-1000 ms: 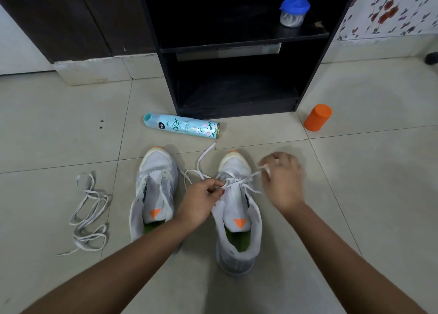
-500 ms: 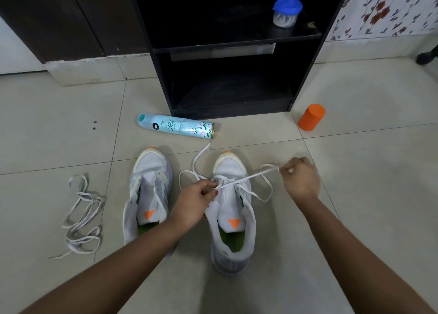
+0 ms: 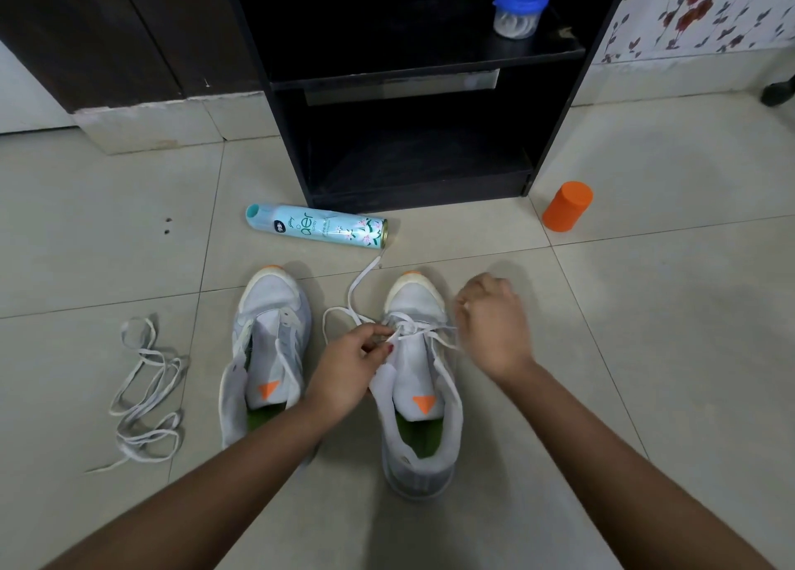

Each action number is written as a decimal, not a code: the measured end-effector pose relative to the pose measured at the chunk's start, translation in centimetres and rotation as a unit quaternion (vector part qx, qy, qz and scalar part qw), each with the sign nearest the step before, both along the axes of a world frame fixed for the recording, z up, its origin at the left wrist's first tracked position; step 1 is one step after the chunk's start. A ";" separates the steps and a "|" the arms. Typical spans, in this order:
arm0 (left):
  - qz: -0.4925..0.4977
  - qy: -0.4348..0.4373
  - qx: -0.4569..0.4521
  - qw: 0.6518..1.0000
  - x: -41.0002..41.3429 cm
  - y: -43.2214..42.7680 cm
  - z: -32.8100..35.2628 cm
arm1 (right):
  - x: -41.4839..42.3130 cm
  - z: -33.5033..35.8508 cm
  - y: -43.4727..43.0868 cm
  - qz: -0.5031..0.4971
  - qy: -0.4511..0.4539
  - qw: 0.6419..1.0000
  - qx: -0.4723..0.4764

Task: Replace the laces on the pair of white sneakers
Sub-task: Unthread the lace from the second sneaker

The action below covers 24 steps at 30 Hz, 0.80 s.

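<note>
White mesh sneakers stand side by side on the tiled floor point(image 3: 645, 354) in front of you, toes pointing toward its far edge, where a black shelf unit point(image 3: 408, 61) stands. The right sneaker point(image 3: 430, 298) is the one you are working on: a white lace point(image 3: 413, 327) crosses its lowest eyelets just behind the toe cap. Your left grip point(image 3: 348, 376) pinches that lace between thumb and fingertips at the sneaker's inner side, the rest of the hand lying in the gap between the two shoes. Your right grip point(image 3: 494, 328) hovers just beside the sneaker's outer side with its fingers curled in around a strand that runs to it from the eyelets; motion blur hides exactly how the fingers hold it. One free end of the lace loops out to the left and trails away toward the far edge, its tip just short of the base of a pale blue spray can point(image 3: 318, 227) lying on its side. The left sneaker point(image 3: 271, 311) has bare eyelets and an open tongue. A loose lace point(image 3: 142, 388) lies tangled on the floor toward its left edge, well apart from both shoes. An orange cylinder point(image 3: 567, 206) stands by the shelf unit's right foot, and a blue-lidded tub point(image 3: 520, 10) sits on the upper shelf.
</note>
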State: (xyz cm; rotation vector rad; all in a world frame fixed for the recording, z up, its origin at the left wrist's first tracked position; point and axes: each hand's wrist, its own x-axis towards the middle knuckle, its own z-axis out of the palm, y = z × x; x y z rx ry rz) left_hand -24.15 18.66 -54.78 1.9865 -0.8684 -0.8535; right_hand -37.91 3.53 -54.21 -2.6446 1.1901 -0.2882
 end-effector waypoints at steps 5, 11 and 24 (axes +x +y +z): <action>-0.010 -0.003 -0.016 1.000 -0.4 -0.2 0.0 | -0.2 1.4 0.7 0.048 -0.056 0.995 0.062; -0.010 -0.003 -0.032 0.999 -0.5 -0.1 0.2 | 2.3 0.9 3.4 0.134 0.013 0.991 -0.014; -0.129 -0.337 -0.067 0.930 -0.2 -4.3 1.9 | -2.4 1.7 3.4 -0.031 -0.083 0.978 0.191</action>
